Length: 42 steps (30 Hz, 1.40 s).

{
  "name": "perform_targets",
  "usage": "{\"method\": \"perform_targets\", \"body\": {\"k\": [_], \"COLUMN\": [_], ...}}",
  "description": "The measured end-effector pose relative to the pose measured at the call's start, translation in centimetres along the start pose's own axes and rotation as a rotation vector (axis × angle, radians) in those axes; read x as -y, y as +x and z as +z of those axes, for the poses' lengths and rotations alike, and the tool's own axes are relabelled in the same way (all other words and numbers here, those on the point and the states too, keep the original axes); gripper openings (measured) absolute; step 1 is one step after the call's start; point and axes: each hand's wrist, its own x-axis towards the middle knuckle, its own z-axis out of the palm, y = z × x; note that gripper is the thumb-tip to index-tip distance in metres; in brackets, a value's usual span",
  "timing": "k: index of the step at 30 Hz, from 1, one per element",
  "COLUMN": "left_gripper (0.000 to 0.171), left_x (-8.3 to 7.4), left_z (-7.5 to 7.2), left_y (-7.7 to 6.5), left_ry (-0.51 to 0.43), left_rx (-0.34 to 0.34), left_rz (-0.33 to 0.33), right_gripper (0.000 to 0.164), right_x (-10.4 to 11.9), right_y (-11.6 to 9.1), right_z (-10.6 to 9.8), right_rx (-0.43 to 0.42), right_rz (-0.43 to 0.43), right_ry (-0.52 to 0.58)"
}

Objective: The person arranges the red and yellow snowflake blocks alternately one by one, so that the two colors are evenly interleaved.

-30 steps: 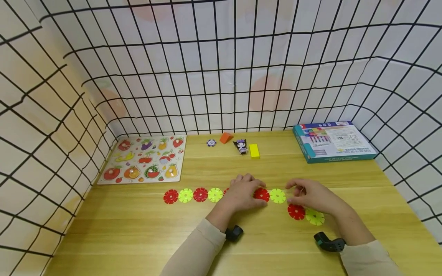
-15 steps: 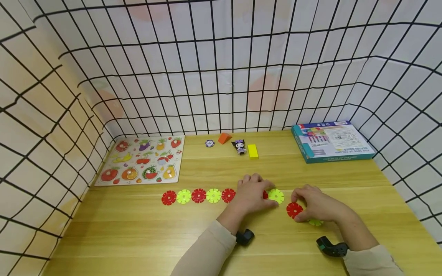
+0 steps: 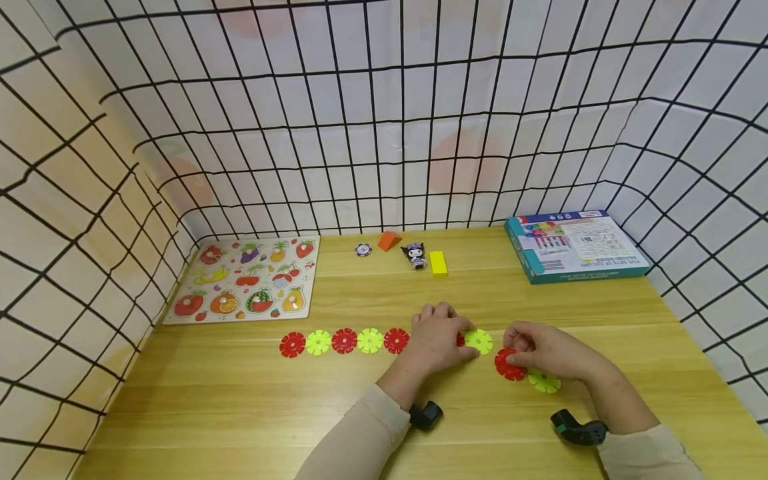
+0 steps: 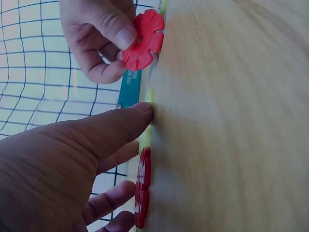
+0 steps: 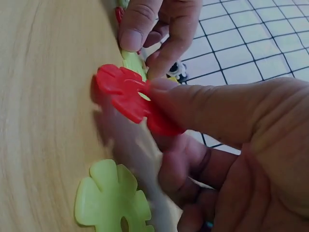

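Observation:
In the head view, red and yellow-green slotted plastic discs form a straight row, including a red disc [image 3: 397, 341]. My left hand [image 3: 433, 340] lies over the row, hiding some of it. Its thumb and index finger touch the edges of the yellow end disc [image 3: 482, 342]. To the right, my right hand [image 3: 555, 353] pinches a red disc [image 5: 118, 92] between thumb and fingers. That disc is tilted up off the wood in the right wrist view, with its shadow below. A loose yellow-green disc [image 5: 108, 193] lies flat on the table beneath the right hand.
A fruit puzzle board [image 3: 246, 280] lies at the back left. Along the back stand a poker chip [image 3: 363, 250], an orange wedge block [image 3: 389, 241], a small figurine [image 3: 415, 256] and a yellow block [image 3: 438, 263]. A flat box [image 3: 576, 248] sits back right; black wire mesh [image 3: 402, 133] encloses the table.
My right hand has come down from beside the row's end to the loose red disc, pinched it and tilted it up. My left hand has slid right along the row to the yellow end disc.

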Motion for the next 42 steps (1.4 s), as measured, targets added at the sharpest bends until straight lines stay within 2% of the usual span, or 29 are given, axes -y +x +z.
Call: {"method": "perform_targets", "body": {"k": [5,11,14,24,30,33,40,42], "left_gripper": [0.039,0.038,0.038,0.039,0.039,0.041,0.047,0.047], "left_x": [0.0,0.1,0.2,0.2,0.3,0.4,-0.1,-0.5], "left_z": [0.1,0.0,0.0,0.0,0.0,0.0,0.2,0.3], "left_y": [0.0,-0.1,-0.1,0.0,-0.2,-0.2,0.3,0.7], "left_ry": [-0.01,-0.026,-0.033,-0.03,-0.028,-0.043,-0.065,-0.057], "left_rx": [0.0,-0.004,-0.006,-0.008,0.0,0.014,0.026,0.026], "left_rz": [0.008,0.016,0.017,0.025,0.022,0.022,0.053,0.063], "right_gripper": [0.025,0.027,0.027,0.027,0.034,0.036,0.042,0.043], "right_x": [-0.2,-0.9,-1.1,-1.1,-1.0,-1.1,-2.3,-2.8], "right_y": [-0.1,0.2,0.4,0.9,1.3,1.1,-1.0,-1.7], "right_z": [-0.4,-0.9,-0.8,0.1,0.5,0.5,-0.4,-0.5], "right_rx": [-0.061,-0.131,-0.148,-0.224,-0.262,-0.248,-0.197,-0.178], "right_rz": [0.011,0.091,0.112,0.199,0.241,0.235,0.164,0.152], "right_ry": [0.058,0.17,0.19,0.037,-0.007,0.023,-0.053,-0.042]}}
